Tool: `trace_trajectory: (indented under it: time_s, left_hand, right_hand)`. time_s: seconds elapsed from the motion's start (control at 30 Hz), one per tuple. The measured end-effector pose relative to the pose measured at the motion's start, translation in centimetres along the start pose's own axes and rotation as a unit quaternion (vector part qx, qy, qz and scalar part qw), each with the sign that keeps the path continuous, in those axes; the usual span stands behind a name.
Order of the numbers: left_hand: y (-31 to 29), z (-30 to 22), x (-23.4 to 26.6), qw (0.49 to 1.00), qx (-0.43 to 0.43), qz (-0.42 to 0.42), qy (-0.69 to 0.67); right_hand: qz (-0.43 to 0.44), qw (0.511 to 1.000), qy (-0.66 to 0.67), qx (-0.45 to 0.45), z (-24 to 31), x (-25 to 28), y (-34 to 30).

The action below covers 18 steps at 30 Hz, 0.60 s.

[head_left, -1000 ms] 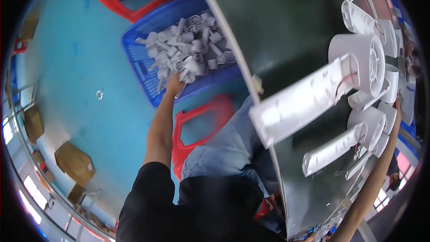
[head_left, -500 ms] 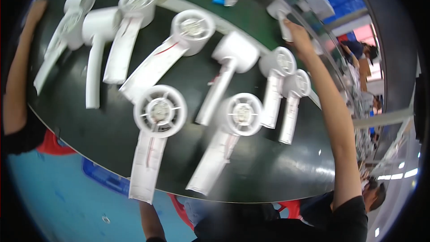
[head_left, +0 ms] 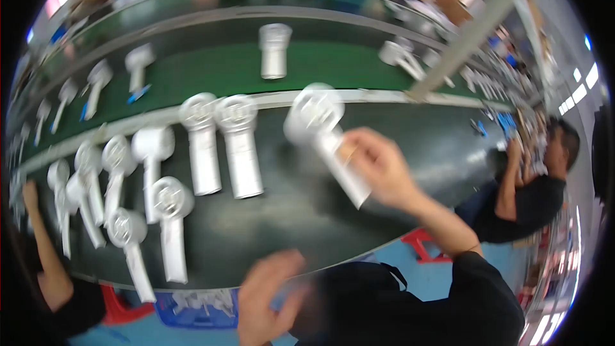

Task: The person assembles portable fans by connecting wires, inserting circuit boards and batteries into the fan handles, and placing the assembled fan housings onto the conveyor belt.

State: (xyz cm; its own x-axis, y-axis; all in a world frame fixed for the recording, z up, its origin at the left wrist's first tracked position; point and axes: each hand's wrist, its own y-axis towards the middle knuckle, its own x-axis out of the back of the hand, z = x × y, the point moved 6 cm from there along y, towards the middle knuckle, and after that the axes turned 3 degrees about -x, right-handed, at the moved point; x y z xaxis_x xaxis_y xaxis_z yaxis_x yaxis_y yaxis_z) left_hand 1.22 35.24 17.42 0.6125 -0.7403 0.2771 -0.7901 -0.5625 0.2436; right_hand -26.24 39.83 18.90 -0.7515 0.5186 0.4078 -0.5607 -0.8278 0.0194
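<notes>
My right hand (head_left: 378,163) is closed on the handle of a white handheld fan (head_left: 314,114), held over the dark table, its round head pointing up and left. The fan is blurred by motion. My left hand (head_left: 269,295) is at the table's near edge, fingers and thumb apart with nothing in them; it is also smeared. Between the hands and the far rail, two white fans (head_left: 238,147) lie side by side, heads away from me. Farther left lies a cluster of several more white fans (head_left: 168,202), with handles toward me.
A green conveyor belt (head_left: 211,70) beyond a pale rail (head_left: 365,96) carries several white fans. A blue bin (head_left: 192,311) of white parts is below the table edge. A co-worker's arm (head_left: 45,234) reaches in at left; another person (head_left: 541,186) sits at right. A slanted post (head_left: 474,29) rises beyond the rail.
My right hand has come back from the belt with the fan whose handle it was on. My left hand has risen from below the table edge. The view has swung to the right.
</notes>
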Motion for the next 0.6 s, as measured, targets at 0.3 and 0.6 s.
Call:
trace_trajectory:
  time_s: [0.3,0.6]
  left_hand:
    - [14.0,-1.7,-12.4,0.989,-0.048,-0.005,0.140]
    - [18.9,-0.6,-14.3,0.965,-0.144,0.071,0.208]
  right_hand:
    - [-0.055,0.995,-0.028,0.076,-6.6,10.3,-10.2]
    - [-0.389,0.686,-0.586,-0.187,-28.4,52.6,-5.6]
